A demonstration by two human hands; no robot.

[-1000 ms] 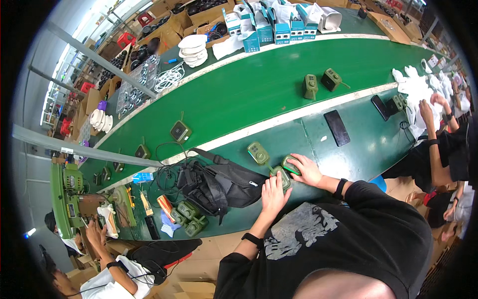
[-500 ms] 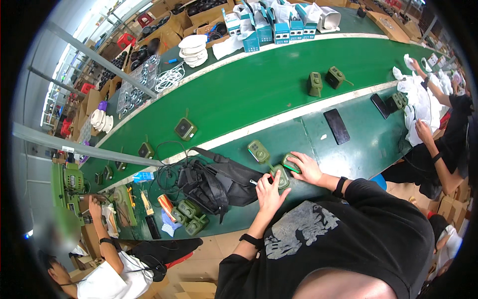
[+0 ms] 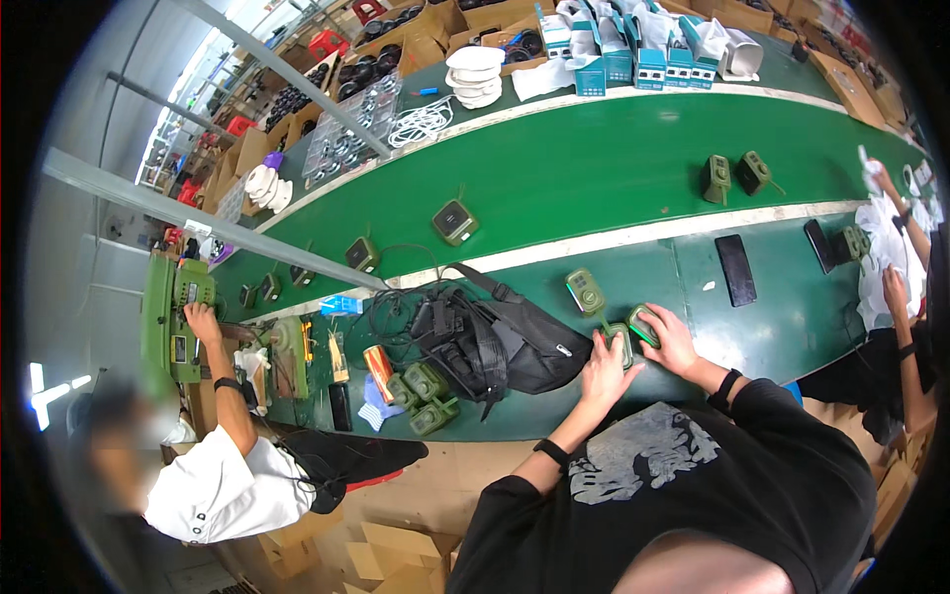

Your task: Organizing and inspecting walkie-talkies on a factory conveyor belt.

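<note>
Head view, looking down: a small olive-green boxy device (image 3: 621, 342) sits at the near edge of the green workbench (image 3: 792, 327), gripped between both hands. The left hand (image 3: 604, 371) curls its fingers round the device's left side, closed on it, while the right hand (image 3: 671, 340) cups the right end, fingers bent over what looks like a second green piece with a bright edge; whether that is a separate unit I cannot tell. Held low against the bench like this, the casing seems steadied for close work.

Just beyond lies another green device (image 3: 586, 292) with a pale face, flat on the bench. To the left, a black fabric shoulder bag (image 3: 500, 342) slumps, soft and creased, beside tangled cables. Further left, several matching green units (image 3: 426, 396) cluster by a copper-coloured can (image 3: 380, 360). Two dark phones (image 3: 735, 269) rest to the right. Behind runs the smooth green conveyor belt (image 3: 594, 168), carrying spaced-out units. A co-worker's hand (image 3: 201, 319) reaches a green machine at far left.
</note>
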